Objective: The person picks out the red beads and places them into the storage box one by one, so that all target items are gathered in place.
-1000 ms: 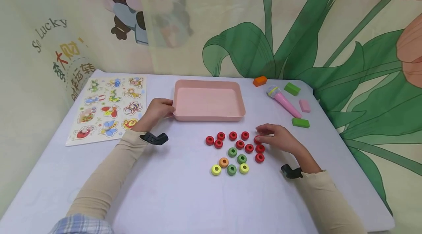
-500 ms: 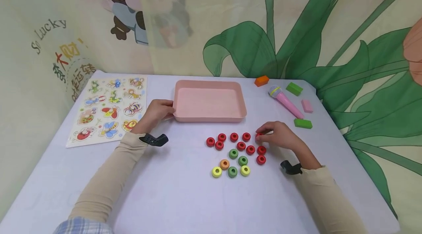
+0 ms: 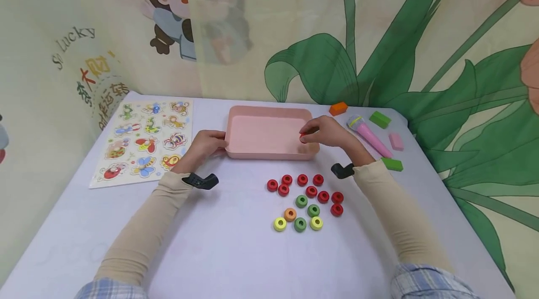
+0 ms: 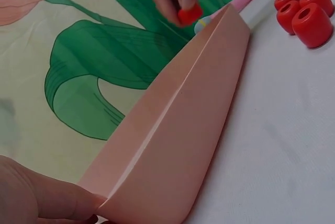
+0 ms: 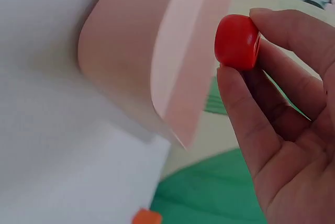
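Red bead (image 5: 236,42) in its pinch, the right hand (image 3: 326,131) hangs above the right end of the pink tray (image 3: 269,156), whose long axis runs left to right across the desk (image 3: 219,252); the left hand (image 3: 203,147), farther from the bead, grips the tray's left end.

The head view looks forward and down from the table's (image 3: 219,252) six o'clock side, farthest off, the tray (image 3: 265,137) at mid-dial. The left wrist view faces closely along the tray toward one o'clock, left hand (image 4: 44,195) at eight. The right wrist view sits close, right hand (image 5: 290,122) at three. All share the tray and red bead (image 5: 236,42).
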`<action>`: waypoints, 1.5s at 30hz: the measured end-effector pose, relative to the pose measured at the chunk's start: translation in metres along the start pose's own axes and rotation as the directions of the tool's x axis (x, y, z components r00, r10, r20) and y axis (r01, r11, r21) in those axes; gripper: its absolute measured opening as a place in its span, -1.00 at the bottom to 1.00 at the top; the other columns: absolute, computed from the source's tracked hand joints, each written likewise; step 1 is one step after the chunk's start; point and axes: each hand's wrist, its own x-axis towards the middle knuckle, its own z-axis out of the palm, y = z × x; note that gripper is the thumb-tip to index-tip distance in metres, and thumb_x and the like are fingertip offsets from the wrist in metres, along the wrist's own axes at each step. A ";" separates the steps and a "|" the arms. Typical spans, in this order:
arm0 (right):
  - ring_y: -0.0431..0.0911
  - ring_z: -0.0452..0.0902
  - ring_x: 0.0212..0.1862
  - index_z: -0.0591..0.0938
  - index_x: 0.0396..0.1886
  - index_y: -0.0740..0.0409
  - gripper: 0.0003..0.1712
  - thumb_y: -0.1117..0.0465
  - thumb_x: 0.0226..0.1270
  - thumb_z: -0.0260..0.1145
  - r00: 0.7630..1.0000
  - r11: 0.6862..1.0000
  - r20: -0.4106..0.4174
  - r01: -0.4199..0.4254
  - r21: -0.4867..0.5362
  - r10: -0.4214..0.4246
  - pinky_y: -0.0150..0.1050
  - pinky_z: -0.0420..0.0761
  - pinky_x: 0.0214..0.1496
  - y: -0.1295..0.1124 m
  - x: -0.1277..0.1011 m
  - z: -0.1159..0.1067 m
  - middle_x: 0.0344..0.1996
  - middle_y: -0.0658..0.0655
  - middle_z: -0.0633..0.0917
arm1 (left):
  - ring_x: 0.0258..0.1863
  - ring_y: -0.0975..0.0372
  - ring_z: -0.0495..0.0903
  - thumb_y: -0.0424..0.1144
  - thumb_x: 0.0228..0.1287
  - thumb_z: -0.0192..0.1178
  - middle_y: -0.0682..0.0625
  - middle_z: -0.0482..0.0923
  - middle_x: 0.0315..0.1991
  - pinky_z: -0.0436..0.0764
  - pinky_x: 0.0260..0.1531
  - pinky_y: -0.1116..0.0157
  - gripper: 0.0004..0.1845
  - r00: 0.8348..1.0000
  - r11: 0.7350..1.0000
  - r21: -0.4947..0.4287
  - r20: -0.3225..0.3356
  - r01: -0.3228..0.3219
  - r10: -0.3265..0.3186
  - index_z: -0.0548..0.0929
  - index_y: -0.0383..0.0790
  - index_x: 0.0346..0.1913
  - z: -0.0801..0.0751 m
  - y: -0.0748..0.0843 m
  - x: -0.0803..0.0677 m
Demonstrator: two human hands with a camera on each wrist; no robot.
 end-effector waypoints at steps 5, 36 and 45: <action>0.04 0.51 -0.09 0.73 -0.07 0.23 -0.74 0.23 0.28 0.43 0.998 0.999 0.044 -0.035 0.004 0.035 -0.12 0.61 0.00 0.001 0.024 0.015 -0.19 0.12 0.70 | 0.12 -0.03 0.51 -0.50 0.34 0.11 -0.36 0.43 0.23 0.57 0.11 0.18 -0.52 1.000 1.000 0.018 0.001 0.018 -0.018 0.42 -0.51 0.31 0.005 0.000 0.000; 0.09 0.44 0.13 0.55 0.23 0.26 -0.45 0.11 0.32 0.39 0.998 0.998 0.013 -0.059 -0.002 0.059 -0.04 0.58 0.14 0.001 -0.001 0.010 0.10 0.24 0.58 | 0.11 -0.05 0.51 -0.52 0.31 0.09 -0.38 0.43 0.22 0.57 0.11 0.17 -0.52 1.000 0.999 0.034 0.003 -0.004 0.004 0.41 -0.55 0.30 0.007 0.003 -0.003; 0.12 0.48 0.13 0.56 0.22 0.28 -0.47 0.17 0.31 0.40 0.998 0.999 0.053 -0.042 0.003 0.042 -0.04 0.63 0.10 0.008 -0.064 0.010 0.07 0.24 0.60 | 0.08 -0.03 0.52 -0.53 0.29 0.10 -0.41 0.43 0.21 0.58 0.10 0.19 -0.51 1.000 0.999 0.048 -0.007 -0.023 0.023 0.41 -0.57 0.28 0.004 0.004 -0.004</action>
